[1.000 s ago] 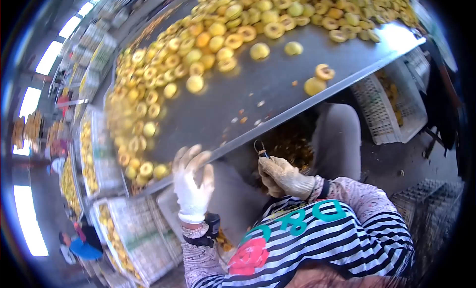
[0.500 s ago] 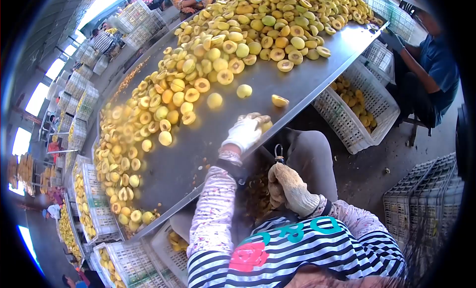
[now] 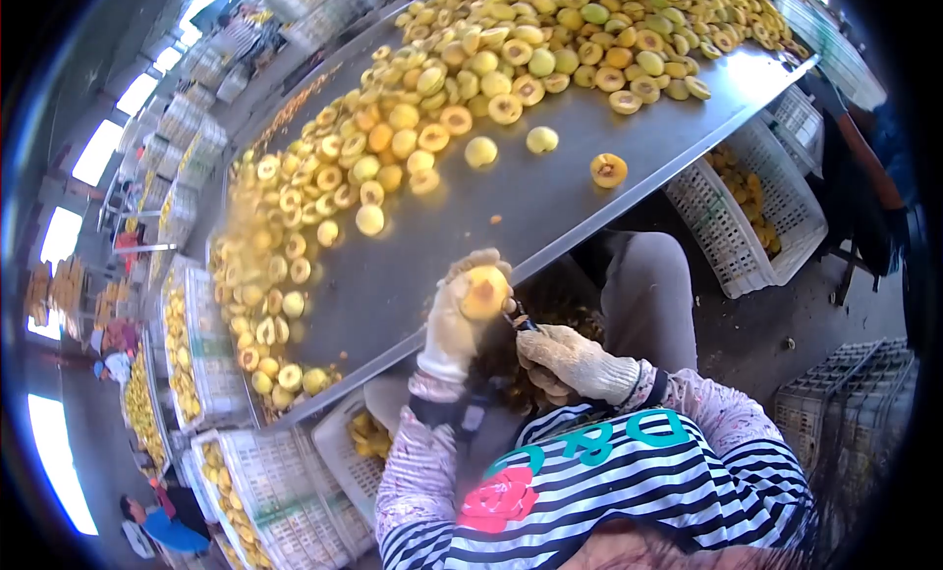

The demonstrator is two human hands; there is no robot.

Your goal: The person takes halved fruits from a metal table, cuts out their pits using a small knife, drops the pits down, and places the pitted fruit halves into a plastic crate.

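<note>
Fruit (image 3: pixel 484 293) is gripped in gloved left hand (image 3: pixel 454 320) at table (image 3: pixel 550 192) edge, w/ small tool (image 3: pixel 518 315) clenched in right hand (image 3: pixel 570 362), tip touching it. Cut fruit pile (image 3: pixel 413 128) is spread across table; crate (image 3: pixel 747 226) is seen below.

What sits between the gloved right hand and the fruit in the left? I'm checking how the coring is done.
In the head view, a small metal tool bridges the right hand and the fruit half held by the left hand.
</note>
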